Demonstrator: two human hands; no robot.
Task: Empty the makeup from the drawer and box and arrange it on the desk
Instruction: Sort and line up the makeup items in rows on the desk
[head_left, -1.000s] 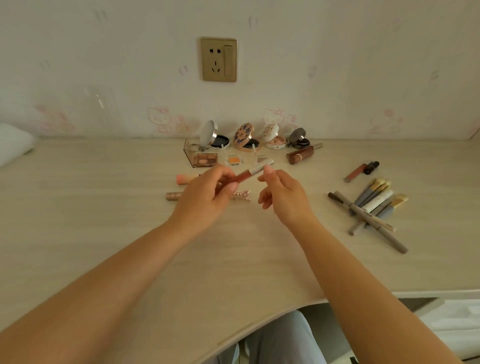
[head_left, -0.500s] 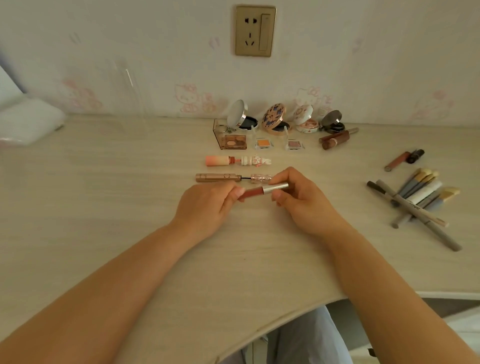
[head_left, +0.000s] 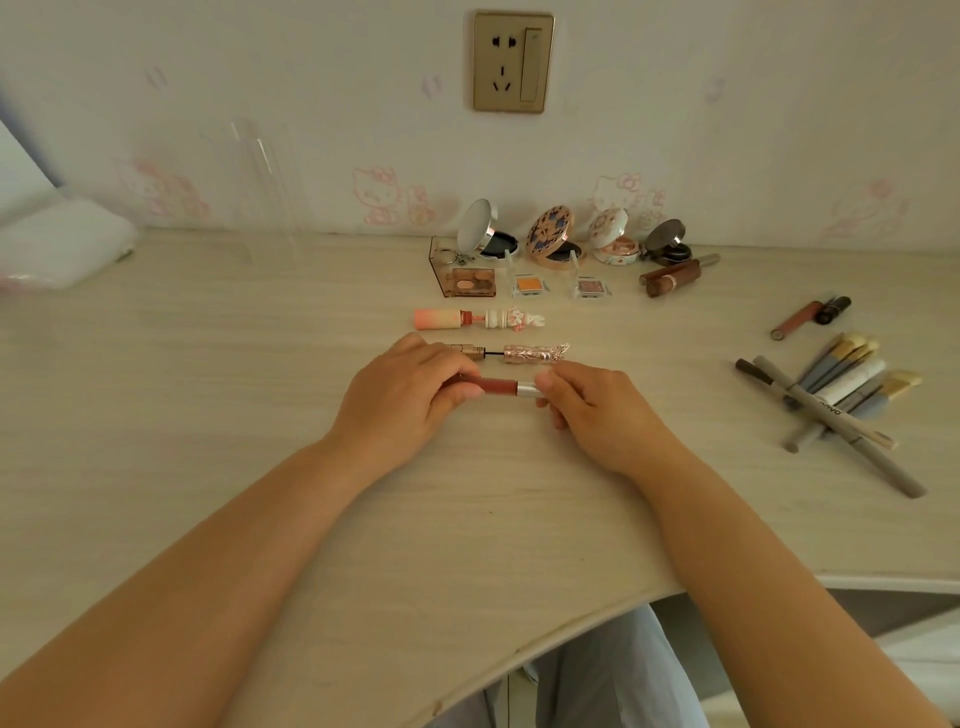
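Both hands pinch red lip gloss tube (head_left: 498, 386): left hand (head_left: 402, 395) on body, right hand (head_left: 597, 410) on silver cap, low over worktop (head_left: 208, 389).

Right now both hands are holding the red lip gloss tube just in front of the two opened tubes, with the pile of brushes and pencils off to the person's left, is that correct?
Not quite: the head view shows the pile of brushes and pencils on the person's right, not left. The rest holds: the left hand and right hand hold the red lip gloss tube just in front of the two opened tubes.
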